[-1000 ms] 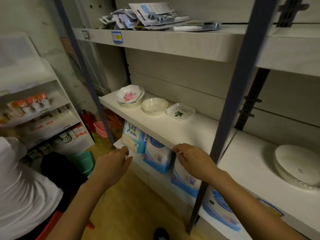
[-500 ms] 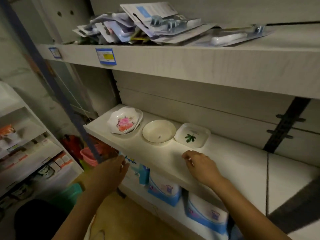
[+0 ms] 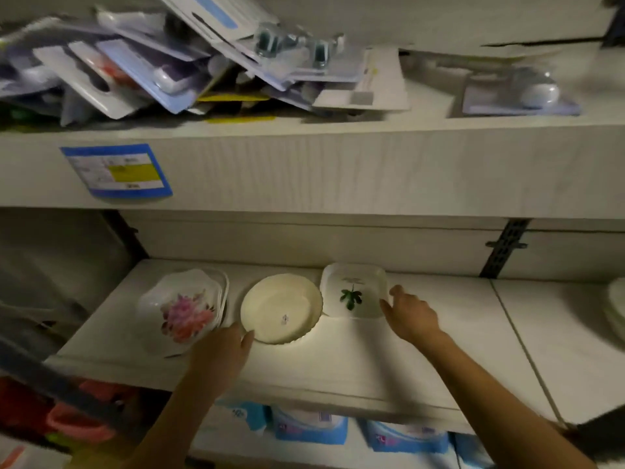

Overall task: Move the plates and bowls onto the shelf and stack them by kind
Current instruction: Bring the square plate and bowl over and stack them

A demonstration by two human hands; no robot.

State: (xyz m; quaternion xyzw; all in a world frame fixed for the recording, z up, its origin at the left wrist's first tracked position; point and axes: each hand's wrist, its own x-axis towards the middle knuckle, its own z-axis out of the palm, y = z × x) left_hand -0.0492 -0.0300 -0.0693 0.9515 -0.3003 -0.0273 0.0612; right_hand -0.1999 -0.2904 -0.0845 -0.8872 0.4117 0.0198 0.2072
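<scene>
**Middle shelf: three dishes in a row, both hands at them**

Head view. A pale wood-grain middle shelf (image 3: 338, 363) carried three dishes side by side near its back.

- Far left: a white scalloped dish with a pink flower print (image 3: 184, 313). It sat nested on top of others of the same shape, whose rims showed along its right side.
- Centre: a cream round bowl with a fluted rim (image 3: 280, 308), just beside the flower dish. A small dark printed mark showed on its inner floor.
- Right: a white square dish with a green leaf print (image 3: 353, 292), its corner touching or nearly touching the cream bowl. Faint lettering showed above the leaf.

The left hand (image 3: 220, 357) lay low over the shelf, fingers stretched out and holding nothing. Its thumb tip was at the cream bowl's near rim, its fingertips at the flower dish's near edge.

The right hand (image 3: 411, 314) had its fingers spread and loosely bent. Thumb and forefinger sat at the square dish's right rim, not closed round it.

At the far right edge, on the adjoining board, stood a stack of white round plates (image 3: 617, 309), well apart from the three dishes.

The upper shelf held a loose heap of blister-card packs (image 3: 162, 72), with a blue-and-yellow price label (image 3: 116, 170) on its front face. Below the middle shelf stood blue-and-white soft packs (image 3: 309, 429).
</scene>
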